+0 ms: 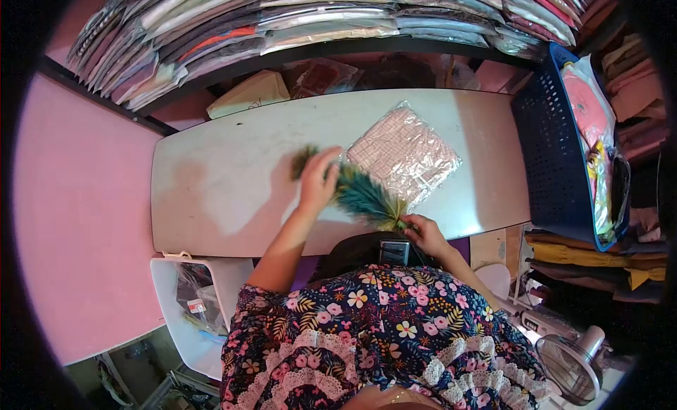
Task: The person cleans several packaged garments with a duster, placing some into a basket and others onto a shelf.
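Note:
A fluffy green and teal feather-like duster (363, 193) lies slantwise over the near part of the white table (226, 156). My left hand (319, 177) is bent over its upper left part, near the brownish tip, with fingers curved and apart. At its lower right end, my right hand (421, 233) has its fingers closed on the duster. Just beyond the duster, a checked pinkish cloth in clear plastic (402, 152) lies flat, its lower corner close to the duster's end.
Stacked garments in plastic (317, 22) fill a shelf above the table's far edge. A blue basket (553, 135) with packets stands at the right. A white bin (173, 311) is at the lower left. A fan (570, 368) stands at the lower right.

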`<state>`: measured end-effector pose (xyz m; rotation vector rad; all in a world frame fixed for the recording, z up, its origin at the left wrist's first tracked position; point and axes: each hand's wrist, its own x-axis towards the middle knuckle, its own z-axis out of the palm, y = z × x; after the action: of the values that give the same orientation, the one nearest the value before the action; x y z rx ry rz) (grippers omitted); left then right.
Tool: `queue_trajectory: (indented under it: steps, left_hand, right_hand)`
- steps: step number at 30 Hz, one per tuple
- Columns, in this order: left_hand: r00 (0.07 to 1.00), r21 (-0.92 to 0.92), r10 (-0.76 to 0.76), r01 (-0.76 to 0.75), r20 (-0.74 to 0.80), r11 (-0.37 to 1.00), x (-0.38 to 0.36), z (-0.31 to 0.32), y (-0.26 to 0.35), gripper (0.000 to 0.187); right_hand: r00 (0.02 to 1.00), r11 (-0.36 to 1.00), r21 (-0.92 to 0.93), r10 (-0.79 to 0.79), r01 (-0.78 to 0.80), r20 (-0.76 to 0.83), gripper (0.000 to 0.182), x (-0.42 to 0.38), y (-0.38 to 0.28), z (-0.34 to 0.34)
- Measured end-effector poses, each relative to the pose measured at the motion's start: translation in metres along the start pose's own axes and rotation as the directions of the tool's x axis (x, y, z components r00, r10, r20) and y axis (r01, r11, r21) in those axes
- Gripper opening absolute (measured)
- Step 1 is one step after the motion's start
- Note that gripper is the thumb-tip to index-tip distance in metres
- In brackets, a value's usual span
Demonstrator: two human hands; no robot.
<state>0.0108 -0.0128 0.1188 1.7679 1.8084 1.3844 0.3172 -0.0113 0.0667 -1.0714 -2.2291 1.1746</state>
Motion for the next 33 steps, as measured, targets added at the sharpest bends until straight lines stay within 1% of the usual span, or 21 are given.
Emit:
queue_trajectory:
  steps: [3,4,5,7,8,9,11,12,13,14,15,16,17,19,20,23,24,25,27,29,33]
  left_hand:
    - [0.999,0.196,0.043,-0.037,-0.026,0.98,0.012,-0.01,-0.003,0.035]
    - [0.994,0.266,0.027,-0.055,0.106,0.962,0.01,-0.005,-0.016,0.043]
    - [0.994,0.264,0.029,-0.057,0.108,0.963,0.006,0.004,-0.025,0.043]
    - [0.919,0.423,0.09,-0.262,0.384,0.867,-0.001,0.024,-0.033,0.051]
    - [0.859,0.469,-0.001,-0.279,0.512,0.838,-0.009,0.031,-0.043,0.059]
    - [0.856,0.461,0.009,-0.288,0.517,0.839,-0.015,0.033,-0.046,0.059]
    - [0.849,0.581,-0.144,-0.214,0.508,0.785,-0.029,0.034,-0.049,0.06]
    - [0.846,0.575,-0.139,-0.22,0.514,0.788,-0.036,0.035,-0.05,0.06]
    - [0.877,0.651,-0.193,-0.164,0.44,0.741,-0.044,0.035,-0.051,0.06]
    - [0.902,0.721,-0.243,-0.101,0.357,0.686,-0.053,0.034,-0.051,0.06]
    - [0.901,0.723,-0.245,-0.102,0.358,0.683,-0.062,0.032,-0.051,0.06]
    - [0.903,0.712,-0.244,-0.09,0.353,0.697,-0.071,0.029,-0.05,0.06]
    - [0.905,0.7,-0.245,-0.076,0.347,0.71,-0.077,0.028,-0.05,0.06]
    - [0.906,0.676,-0.227,-0.084,0.358,0.732,-0.085,0.024,-0.038,0.057]
    - [0.907,0.648,-0.201,-0.098,0.371,0.755,-0.088,0.022,-0.034,0.055]
    - [0.889,0.595,-0.153,-0.153,0.432,0.789,-0.094,0.018,-0.036,0.047]
    - [0.886,0.595,-0.157,-0.153,0.436,0.789,-0.093,0.015,-0.037,0.047]
    - [0.884,0.55,-0.105,-0.187,0.455,0.814,-0.092,0.01,-0.037,0.044]
    - [0.881,0.507,-0.058,-0.216,0.47,0.834,-0.091,0.001,-0.042,0.041]
    - [0.861,0.458,0.003,-0.274,0.509,0.846,-0.093,-0.01,-0.05,0.04]
    - [0.884,0.458,0.009,-0.25,0.466,0.853,-0.094,-0.019,-0.058,0.036]
  right_hand:
    - [0.997,0.983,0.168,0.072,-0.07,-0.002,0.027,-0.009,-0.001,-0.01]
    - [0.954,0.924,0.304,0.278,-0.234,-0.111,0.028,-0.008,0.001,-0.015]
    - [0.857,0.817,0.448,0.481,-0.362,-0.186,0.029,-0.008,0.005,-0.02]
    - [0.802,0.849,0.435,0.472,-0.301,-0.366,0.03,-0.001,0.009,-0.033]
    - [0.779,0.843,0.38,0.514,-0.38,-0.361,0.03,-0.001,0.004,-0.043]
    - [0.772,0.843,0.38,0.516,-0.381,-0.371,0.03,-0.003,0.014,-0.043]
    - [0.918,0.991,-0.003,0.126,-0.137,-0.377,0.031,-0.009,0.041,-0.039]
    - [0.943,0.996,-0.075,0.018,-0.045,-0.332,0.031,-0.007,0.013,-0.049]
    - [0.942,0.996,-0.073,0.024,-0.051,-0.335,0.031,-0.007,0.011,-0.051]
    - [0.949,0.975,-0.144,0.124,-0.171,-0.291,0.03,-0.007,0.01,-0.052]
    - [0.942,0.935,-0.219,0.223,-0.28,-0.252,0.029,-0.007,0.011,-0.051]
    - [0.901,0.912,-0.201,0.281,-0.358,-0.331,0.027,-0.005,0.02,-0.048]
    - [0.902,0.913,-0.198,0.281,-0.356,-0.328,0.027,-0.001,0.031,-0.046]
    - [0.793,0.937,-0.162,0.16,-0.31,-0.588,0.027,0.006,0.047,-0.044]
    - [0.777,0.959,-0.127,0.125,-0.254,-0.616,0.029,0.01,0.053,-0.044]
    - [0.853,0.98,-0.057,0.135,-0.189,-0.504,0.03,0.017,0.02,-0.05]
    - [0.892,0.989,-0.103,0.046,-0.103,-0.449,0.032,0.018,0.018,-0.047]
    - [0.893,0.989,-0.099,0.051,-0.106,-0.446,0.032,0.017,0.015,-0.046]
    - [0.953,0.965,-0.196,0.114,-0.174,-0.281,0.033,0.017,0.005,-0.045]
    - [0.944,0.946,-0.229,0.158,-0.229,-0.29,0.034,0.017,0.023,-0.039]
    - [0.921,0.952,-0.186,0.167,-0.244,-0.351,0.035,0.019,0.035,-0.035]
